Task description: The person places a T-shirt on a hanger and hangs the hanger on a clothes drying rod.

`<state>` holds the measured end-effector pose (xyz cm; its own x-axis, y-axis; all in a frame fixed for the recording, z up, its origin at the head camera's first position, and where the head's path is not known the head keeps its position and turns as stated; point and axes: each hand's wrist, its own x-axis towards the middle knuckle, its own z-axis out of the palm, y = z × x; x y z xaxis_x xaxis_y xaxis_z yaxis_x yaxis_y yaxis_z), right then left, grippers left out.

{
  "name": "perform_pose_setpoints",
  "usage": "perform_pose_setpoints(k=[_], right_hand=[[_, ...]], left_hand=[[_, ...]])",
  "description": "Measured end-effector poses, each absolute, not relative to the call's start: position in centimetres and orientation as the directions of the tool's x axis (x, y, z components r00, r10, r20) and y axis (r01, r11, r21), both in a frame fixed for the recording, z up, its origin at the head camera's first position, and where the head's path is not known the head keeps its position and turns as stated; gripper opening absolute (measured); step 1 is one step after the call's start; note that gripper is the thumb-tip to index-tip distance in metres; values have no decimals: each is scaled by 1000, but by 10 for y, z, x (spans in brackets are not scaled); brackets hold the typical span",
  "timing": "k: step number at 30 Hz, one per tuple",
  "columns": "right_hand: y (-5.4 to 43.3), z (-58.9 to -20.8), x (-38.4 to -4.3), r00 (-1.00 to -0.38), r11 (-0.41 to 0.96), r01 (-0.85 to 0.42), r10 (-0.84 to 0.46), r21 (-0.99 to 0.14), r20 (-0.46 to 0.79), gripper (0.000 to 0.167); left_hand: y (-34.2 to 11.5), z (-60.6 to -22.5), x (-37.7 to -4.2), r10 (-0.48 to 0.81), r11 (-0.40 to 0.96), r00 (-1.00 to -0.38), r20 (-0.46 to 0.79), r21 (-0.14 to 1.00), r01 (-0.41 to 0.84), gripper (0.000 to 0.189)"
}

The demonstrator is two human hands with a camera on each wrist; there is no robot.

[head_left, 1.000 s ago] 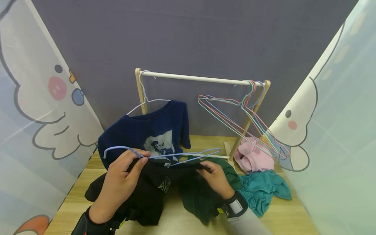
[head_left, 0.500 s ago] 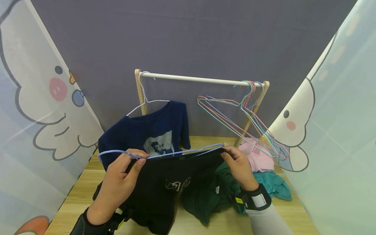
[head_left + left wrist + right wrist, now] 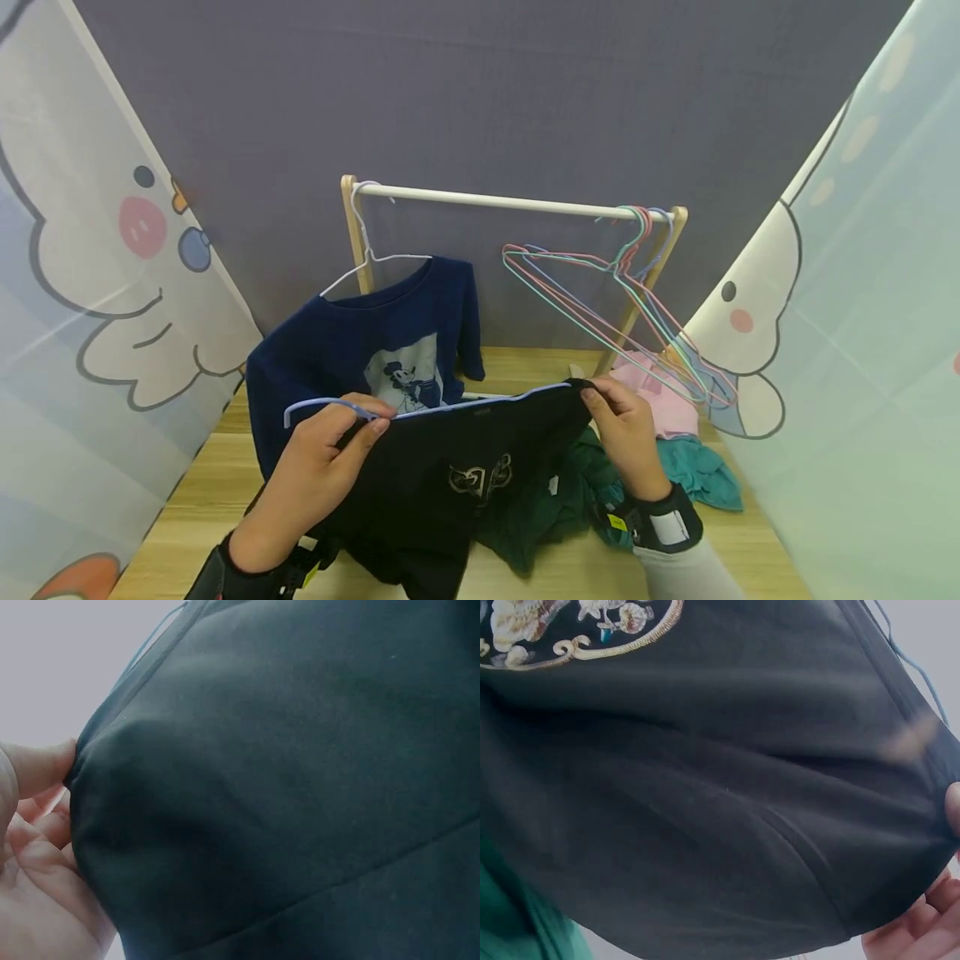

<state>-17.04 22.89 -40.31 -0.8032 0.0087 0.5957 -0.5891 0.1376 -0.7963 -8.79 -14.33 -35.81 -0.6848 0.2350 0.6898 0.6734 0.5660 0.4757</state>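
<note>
A black T-shirt (image 3: 435,492) with a light printed design hangs between my two hands. My left hand (image 3: 318,471) pinches its neckline together with the blue hanger (image 3: 318,402), whose hook points left past the fingers. At the other shoulder, my right hand (image 3: 626,429) pinches the collar edge by the hanger's right end. Most of the hanger runs along the neckline, its lower parts hidden behind the cloth. In the left wrist view the thumb presses the black fabric (image 3: 262,787) at its edge; the right wrist view shows the print (image 3: 592,637) and fingertips on the fabric's border.
Behind stands a clothes rack (image 3: 487,200) with a navy shirt (image 3: 360,333) on a white hanger at left. Several bare coloured hangers (image 3: 600,283) hang at right. Green (image 3: 525,525), teal (image 3: 701,471) and pink (image 3: 660,396) garments lie on the wooden table (image 3: 187,500).
My right hand has moved right and slightly up, drawing the black T-shirt's neckline out over the hanger's right end. The shirt front now hangs spread, with its print showing.
</note>
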Motion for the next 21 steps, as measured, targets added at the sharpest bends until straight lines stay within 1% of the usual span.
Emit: perform_pose_setpoints(k=[2, 6, 8, 12, 16, 19, 21], right_hand=[[227, -407, -170, -768, 166, -633, -7, -756, 641, 12], [223, -412, -170, -699, 161, -712, -73, -683, 711, 14], [221, -413, -170, -681, 160, -731, -111, -664, 724, 17], [218, -412, -169, -653, 207, -757, -195, -620, 732, 28], [210, -409, -166, -610, 255, -791, -270, -556, 745, 31], [201, -406, -162, -579, 283, -813, -310, -508, 754, 32], [194, -405, -159, -562, 291, -825, -333, -484, 757, 33]], left_hand=[[-143, -359, -88, 237, 569, -675, 699, 463, 680, 27], [-141, -360, -89, 242, 588, -664, 708, 437, 681, 24], [-139, -362, -89, 241, 604, -676, 696, 438, 666, 23], [-135, -365, -89, 244, 627, -706, 665, 447, 638, 20], [-130, -365, -92, 274, 629, -698, 661, 426, 650, 19], [-126, -366, -94, 293, 632, -687, 665, 404, 661, 25], [-122, -368, -96, 305, 639, -691, 656, 397, 659, 27]])
